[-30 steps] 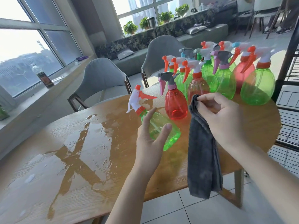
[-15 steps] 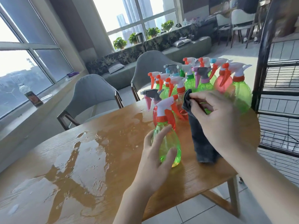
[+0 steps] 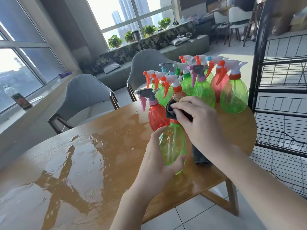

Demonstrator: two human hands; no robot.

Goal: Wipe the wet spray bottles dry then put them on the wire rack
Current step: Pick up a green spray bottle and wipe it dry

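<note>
My left hand (image 3: 159,165) grips the translucent green plastic spray bottle (image 3: 172,146); my right hand (image 3: 199,123) clutches the dark grey cloth (image 3: 171,110) over its top.

Green bottle (image 3: 172,145), grey cloth (image 3: 171,110), red bottle (image 3: 157,116).

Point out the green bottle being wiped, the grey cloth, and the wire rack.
green bottle (image 3: 172,146): head view, on its clear body above the left hand's fingers.
grey cloth (image 3: 171,110): head view, on the bunched part by the right hand's fingertips.
wire rack (image 3: 280,92): head view, on a black shelf bar.
</note>
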